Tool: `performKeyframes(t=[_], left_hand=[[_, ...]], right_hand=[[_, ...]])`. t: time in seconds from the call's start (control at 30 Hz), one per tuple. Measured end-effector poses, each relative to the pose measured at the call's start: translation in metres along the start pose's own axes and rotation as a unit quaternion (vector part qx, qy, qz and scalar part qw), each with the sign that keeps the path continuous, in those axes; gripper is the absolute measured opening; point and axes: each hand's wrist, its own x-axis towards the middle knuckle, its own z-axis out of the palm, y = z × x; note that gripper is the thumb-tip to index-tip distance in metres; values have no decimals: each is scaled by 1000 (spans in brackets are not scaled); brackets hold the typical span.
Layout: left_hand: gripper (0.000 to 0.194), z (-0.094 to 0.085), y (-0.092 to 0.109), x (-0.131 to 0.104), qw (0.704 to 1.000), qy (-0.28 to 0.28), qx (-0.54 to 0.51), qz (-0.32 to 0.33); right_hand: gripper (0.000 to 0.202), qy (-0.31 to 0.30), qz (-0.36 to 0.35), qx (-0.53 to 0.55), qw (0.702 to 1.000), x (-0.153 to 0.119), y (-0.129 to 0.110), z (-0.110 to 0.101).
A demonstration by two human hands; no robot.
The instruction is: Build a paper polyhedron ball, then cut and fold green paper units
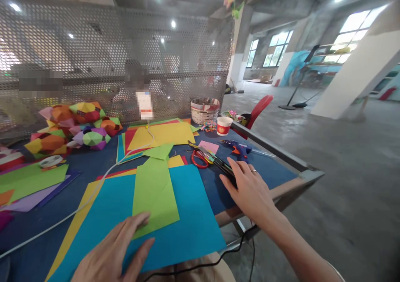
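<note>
My left hand (114,246) rests with fingers apart on the lower left of a blue sheet (193,215), its fingertips at the edge of a green paper strip (156,194). At the right, my right hand (248,186) is curled over the near end of a black, long-handled tool (223,165); its thumb and fingers lie around that end. Red-handled scissors (200,159) lie just left of the tool. A blue glue gun (237,148) is beyond my right hand, on the dark blue table surface (275,169).
Folded paper balls (78,126) stand at the back left. A white cable (103,180) crosses the papers. Toward the back are a yellow sheet (165,136), a woven basket (204,110) and a paper cup (224,126). A metal frame edge (275,148) bounds the right side.
</note>
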Motion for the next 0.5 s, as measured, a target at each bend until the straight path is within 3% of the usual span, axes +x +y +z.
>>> performKeyframes(t=[0.2,0.37,0.5], left_hand=[[48,-10,-6,31,996,-83,-17,-1],[49,-5,1,70,967,-169,-143,-126],[59,-4,2,87,919,-257,-221,-201]], right_hand=[[43,-44,-1,15,999,13,4,16],[42,-46,-17,40,998,15,4,10],[42,-10,-74,109,991,1,4,-8]])
